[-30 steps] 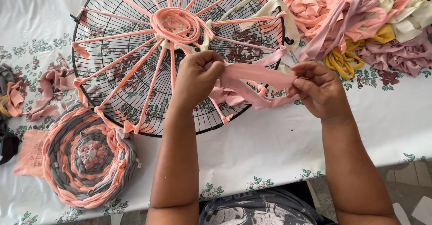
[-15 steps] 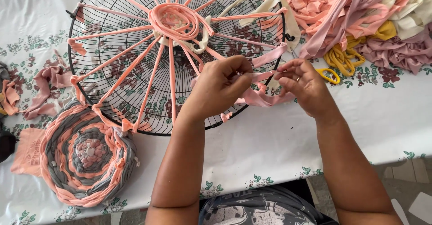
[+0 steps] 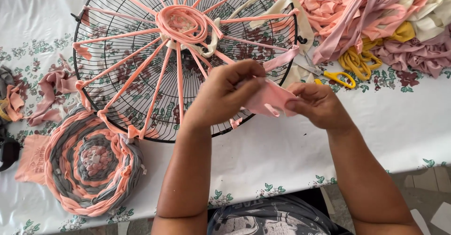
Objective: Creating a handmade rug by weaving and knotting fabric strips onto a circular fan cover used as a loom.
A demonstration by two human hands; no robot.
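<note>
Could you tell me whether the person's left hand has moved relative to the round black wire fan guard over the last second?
Yes. The left hand has moved toward the right hand, bunching the pink fabric strip over the round black wire fan guard's lower right rim.

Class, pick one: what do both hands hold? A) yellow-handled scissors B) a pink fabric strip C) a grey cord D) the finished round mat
B: the left hand and right hand pinch a pink fabric strip between them; the scissors lie untouched.
</note>
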